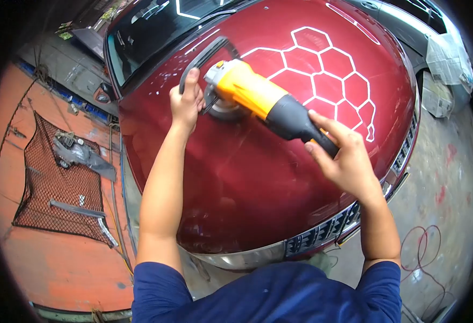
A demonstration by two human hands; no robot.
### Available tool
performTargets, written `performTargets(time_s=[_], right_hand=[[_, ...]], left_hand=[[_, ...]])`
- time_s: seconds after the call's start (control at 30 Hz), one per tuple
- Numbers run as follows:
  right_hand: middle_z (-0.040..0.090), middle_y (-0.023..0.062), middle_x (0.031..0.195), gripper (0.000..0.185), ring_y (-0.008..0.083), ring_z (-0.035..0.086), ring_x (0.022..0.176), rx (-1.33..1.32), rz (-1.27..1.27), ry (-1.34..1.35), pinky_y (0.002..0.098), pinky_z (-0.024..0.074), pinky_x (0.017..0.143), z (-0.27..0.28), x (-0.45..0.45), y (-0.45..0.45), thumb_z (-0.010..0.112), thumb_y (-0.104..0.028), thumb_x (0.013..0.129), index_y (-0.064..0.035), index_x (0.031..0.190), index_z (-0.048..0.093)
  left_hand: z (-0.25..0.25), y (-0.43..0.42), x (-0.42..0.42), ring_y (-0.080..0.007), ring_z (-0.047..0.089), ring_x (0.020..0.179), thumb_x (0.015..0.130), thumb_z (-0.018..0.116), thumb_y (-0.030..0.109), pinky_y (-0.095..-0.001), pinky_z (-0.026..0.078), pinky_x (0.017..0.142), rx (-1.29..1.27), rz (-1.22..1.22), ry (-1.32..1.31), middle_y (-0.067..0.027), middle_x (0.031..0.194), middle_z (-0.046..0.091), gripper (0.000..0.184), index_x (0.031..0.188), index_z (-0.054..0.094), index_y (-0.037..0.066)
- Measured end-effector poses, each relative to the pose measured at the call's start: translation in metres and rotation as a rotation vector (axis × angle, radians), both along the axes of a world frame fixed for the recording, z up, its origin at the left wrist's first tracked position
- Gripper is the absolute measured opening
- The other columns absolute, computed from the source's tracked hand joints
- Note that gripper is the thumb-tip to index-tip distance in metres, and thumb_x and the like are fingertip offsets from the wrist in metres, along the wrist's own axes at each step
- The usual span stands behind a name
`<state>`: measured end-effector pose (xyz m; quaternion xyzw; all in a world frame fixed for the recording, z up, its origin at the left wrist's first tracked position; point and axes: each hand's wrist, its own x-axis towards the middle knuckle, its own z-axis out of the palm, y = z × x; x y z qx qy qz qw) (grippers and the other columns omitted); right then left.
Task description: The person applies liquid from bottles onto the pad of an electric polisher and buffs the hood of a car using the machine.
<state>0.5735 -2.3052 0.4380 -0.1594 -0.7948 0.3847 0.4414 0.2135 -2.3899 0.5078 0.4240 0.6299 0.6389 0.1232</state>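
Note:
Both of my hands are on a yellow and black car polisher [255, 91] over a dark red car hood [236, 188]. My left hand [187, 103] is closed round the polisher's black loop handle [210, 52]. Around the black rear grip, my right hand [344, 153] has its fingers wrapped. The round polishing pad [226, 110] is partly hidden under the tool head; whether it touches the paint I cannot tell. White hexagon light reflections spread across the hood to the right of the tool.
An orange platform [58, 264] with black netting [58, 188] lies to the left. The chrome front grille [322, 231] is close to my body. Another car [398, 24] stands at the upper right beside a plastic-wrapped bundle [449, 62]. A thin red cable [420, 253] loops on the floor.

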Motion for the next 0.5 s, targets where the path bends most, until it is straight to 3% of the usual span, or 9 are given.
performTargets(time_s=[0.1,0.2,0.27,0.37,0.5], right_hand=[[0.074,0.0268,0.122,0.051,0.039,0.074,0.114,-0.037,-0.11,-0.008,0.0417,0.0559,0.101,-0.003,0.008,0.024,0.079,-0.009,0.091,0.0024,0.139,0.065],[0.076,0.0271,0.118,0.05,0.0358,0.077,0.109,-0.108,-0.229,-0.003,0.0395,0.0565,0.099,0.003,0.019,0.036,0.079,-0.01,0.092,0.0035,0.139,0.066],[0.077,0.0263,0.114,0.052,0.0292,0.078,0.104,-0.124,-0.316,-0.039,0.0369,0.0576,0.094,0.004,0.023,0.038,0.079,-0.01,0.093,0.0037,0.141,0.065],[0.078,0.0241,0.11,0.053,0.0218,0.077,0.094,-0.166,-0.371,0.003,0.0339,0.0584,0.085,-0.008,0.024,0.039,0.079,-0.011,0.093,0.0027,0.143,0.065],[0.078,0.0198,0.108,0.054,0.0144,0.071,0.081,-0.283,-0.333,0.023,0.0306,0.0568,0.075,-0.013,0.017,0.031,0.078,-0.01,0.094,0.0018,0.145,0.064]], left_hand=[[0.005,0.061,0.003,-0.0103,0.039,0.046,0.1,0.068,0.063,-0.0304,0.039,0.054,-0.078,-0.1,0.039,0.0049,0.054,0.036,0.064,0.063,0.037,0.021],[0.013,0.123,0.012,-0.0104,0.039,0.048,0.098,0.072,0.063,-0.0308,0.039,0.055,-0.111,-0.217,0.043,0.006,0.055,0.035,0.064,0.063,0.037,0.021],[0.02,0.153,0.024,-0.0098,0.039,0.048,0.097,0.073,0.062,-0.0308,0.039,0.055,-0.121,-0.236,0.069,0.006,0.056,0.036,0.063,0.063,0.04,0.021],[0.025,0.179,0.027,-0.0097,0.049,0.048,0.093,0.078,0.061,-0.0297,0.041,0.049,-0.144,-0.251,0.149,0.0025,0.056,0.049,0.061,0.063,0.059,0.011],[0.035,0.173,0.025,-0.0105,0.054,0.05,0.092,0.078,0.062,-0.031,0.04,0.048,-0.21,-0.164,0.254,0.0007,0.057,0.054,0.062,0.065,0.063,0.009]])
